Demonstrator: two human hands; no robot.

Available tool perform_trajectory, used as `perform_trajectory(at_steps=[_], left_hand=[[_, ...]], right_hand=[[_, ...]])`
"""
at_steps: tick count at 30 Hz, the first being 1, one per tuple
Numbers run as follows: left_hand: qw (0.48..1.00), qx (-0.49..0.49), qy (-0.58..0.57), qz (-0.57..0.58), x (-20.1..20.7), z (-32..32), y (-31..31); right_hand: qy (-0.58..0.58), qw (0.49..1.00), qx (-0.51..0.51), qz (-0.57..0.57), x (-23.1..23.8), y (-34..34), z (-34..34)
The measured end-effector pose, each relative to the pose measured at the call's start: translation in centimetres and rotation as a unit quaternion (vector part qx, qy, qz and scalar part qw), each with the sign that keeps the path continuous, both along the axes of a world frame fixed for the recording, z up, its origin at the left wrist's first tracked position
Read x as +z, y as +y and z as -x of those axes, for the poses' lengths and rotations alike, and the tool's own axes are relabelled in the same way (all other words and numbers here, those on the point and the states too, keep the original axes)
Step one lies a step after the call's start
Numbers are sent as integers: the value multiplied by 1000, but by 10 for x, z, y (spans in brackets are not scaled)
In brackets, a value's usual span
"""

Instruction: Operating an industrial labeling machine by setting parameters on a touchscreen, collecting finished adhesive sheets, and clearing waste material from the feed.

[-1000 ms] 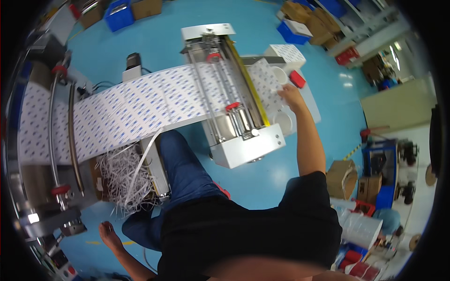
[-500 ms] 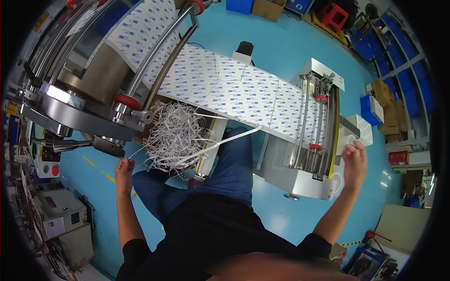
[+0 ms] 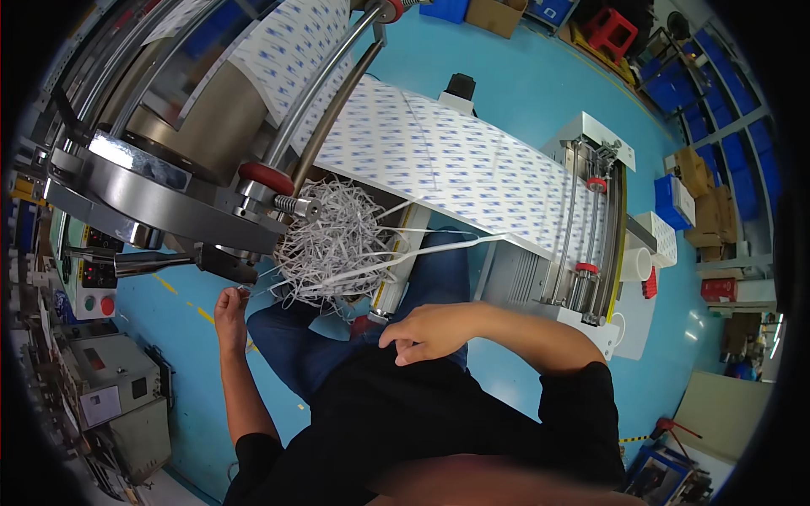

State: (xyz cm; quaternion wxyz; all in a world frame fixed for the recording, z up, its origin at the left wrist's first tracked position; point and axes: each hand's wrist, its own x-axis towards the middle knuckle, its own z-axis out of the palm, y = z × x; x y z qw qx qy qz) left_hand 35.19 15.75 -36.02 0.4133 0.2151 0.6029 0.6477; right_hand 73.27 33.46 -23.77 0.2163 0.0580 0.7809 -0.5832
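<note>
My left hand [image 3: 229, 310] is closed in a pinch at the lower left, close to a black lever handle [image 3: 224, 263]. From its fingertips a thin pale strip [image 3: 263, 293] runs toward a tangled heap of white paper strips [image 3: 333, 240]. Over my lap hangs my right hand [image 3: 429, 331], its fingers loosely bent and apart, with nothing visible in them. Beyond it, a wide white sheet with a blue print [image 3: 456, 164] stretches from the rollers of the left machine [image 3: 190, 190] to the right machine [image 3: 582, 219]. Narrow white trim strips [image 3: 413, 251] lead from its near edge to the heap.
White rolls [image 3: 635, 265] stand right of the right machine, with a red object [image 3: 649, 282] beside them. A control box with coloured buttons [image 3: 94, 287] sits at the left. Blue bins [image 3: 672, 201] and cartons [image 3: 713, 207] line the right side. A red stool [image 3: 611, 32] is far off.
My right hand has come from beside the white rolls at the right back over my lap. My left hand stays by the lever handle. The whole view has shifted slightly.
</note>
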Motion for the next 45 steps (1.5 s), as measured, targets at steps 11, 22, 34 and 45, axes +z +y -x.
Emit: perform_trajectory(at_steps=[11,22,34,45], left_hand=[[978,137,-156,8,-37,82,-50],[937,-48,259,229,-60,-13,45],[872,-310,379,12,42,-212,205],[930,-329,161,17,61,-196,192]], right_hand=[[-36,994,23,-100,-21,-23,5],[-34,978,82,-190,-32,-20,-4],[-35,966,72,-246,-46,-21,-10],[-4,961,100,-257,-47,-7,-5]])
